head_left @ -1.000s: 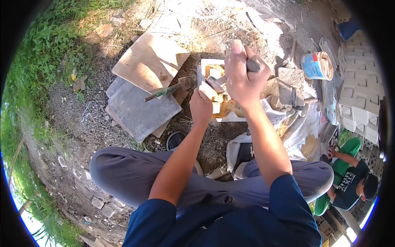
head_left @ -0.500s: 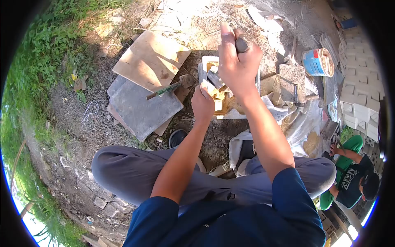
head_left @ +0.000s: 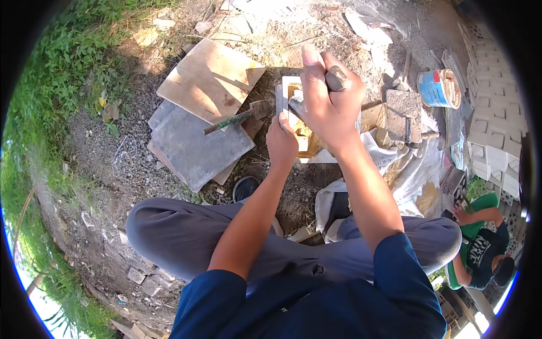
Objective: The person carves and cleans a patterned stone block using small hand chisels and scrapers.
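In front of me lies a pale rectangular mould or frame (head_left: 287,85) with yellowish-brown material (head_left: 302,135) and white pieces inside. My left hand (head_left: 282,141) is closed on its left side, thumb on the rim. Over its right part, my right hand (head_left: 333,104) is wrapped round a tool with a thick, worn handle (head_left: 337,79), the handle's end facing up. A grey metal part (head_left: 296,106) of that tool shows left of the fist, above the material; its exact kind is hidden. My right hand covers much of the mould's right side.
Left lie a tan board (head_left: 206,79), a grey slab (head_left: 203,147) and a green-wrapped tool (head_left: 228,121). Right are a rough block (head_left: 402,107), a hammer-like tool (head_left: 409,131), a blue bucket (head_left: 439,88), white sacking (head_left: 415,175) and stacked blocks (head_left: 497,113). Another person (head_left: 483,248) sits at far right.
My right hand and its tool have moved slightly down and right, and the metal part now looks more tilted. My left hand keeps hold of the mould's side.
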`<state>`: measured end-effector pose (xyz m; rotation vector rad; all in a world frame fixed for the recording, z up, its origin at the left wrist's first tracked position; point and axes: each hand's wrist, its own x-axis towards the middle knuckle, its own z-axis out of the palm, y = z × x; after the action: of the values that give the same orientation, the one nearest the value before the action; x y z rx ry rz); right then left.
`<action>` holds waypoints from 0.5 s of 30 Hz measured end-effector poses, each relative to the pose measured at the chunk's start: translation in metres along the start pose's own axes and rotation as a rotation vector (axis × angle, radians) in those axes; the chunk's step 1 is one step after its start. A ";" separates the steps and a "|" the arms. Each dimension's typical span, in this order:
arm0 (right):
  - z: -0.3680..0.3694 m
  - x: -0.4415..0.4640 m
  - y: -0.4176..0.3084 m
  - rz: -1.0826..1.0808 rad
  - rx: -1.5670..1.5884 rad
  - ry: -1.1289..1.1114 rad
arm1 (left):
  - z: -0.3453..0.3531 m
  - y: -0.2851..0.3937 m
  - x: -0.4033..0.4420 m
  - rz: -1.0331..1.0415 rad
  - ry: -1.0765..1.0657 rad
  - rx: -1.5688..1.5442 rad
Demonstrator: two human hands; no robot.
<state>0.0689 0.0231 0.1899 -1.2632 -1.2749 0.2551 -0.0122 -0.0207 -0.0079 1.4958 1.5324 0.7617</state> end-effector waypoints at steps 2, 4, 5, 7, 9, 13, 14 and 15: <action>-0.006 -0.002 -0.006 -0.079 -0.083 0.040 | 0.000 0.001 0.001 -0.012 -0.003 -0.092; -0.001 -0.008 -0.006 -0.148 -0.148 0.072 | -0.001 -0.001 -0.001 -0.014 -0.015 -0.067; 0.003 -0.008 0.002 -0.086 -0.089 0.056 | -0.002 -0.001 0.000 0.010 -0.016 -0.010; -0.002 -0.005 -0.004 0.035 -0.095 -0.004 | -0.003 0.001 -0.002 0.007 -0.014 -0.031; -0.002 -0.006 -0.005 -0.039 -0.143 0.023 | -0.001 0.003 0.005 -0.007 0.004 -0.057; 0.005 0.000 -0.005 -0.056 -0.106 -0.007 | 0.003 -0.007 0.003 0.055 0.010 -0.054; 0.004 0.002 -0.011 -0.068 -0.103 0.024 | 0.005 -0.013 0.001 0.043 0.006 -0.050; 0.006 -0.001 -0.005 -0.069 -0.100 0.018 | 0.005 -0.013 0.001 0.087 0.028 -0.065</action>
<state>0.0618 0.0242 0.1920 -1.3009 -1.3265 0.1314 -0.0138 -0.0216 -0.0219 1.5169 1.4574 0.8785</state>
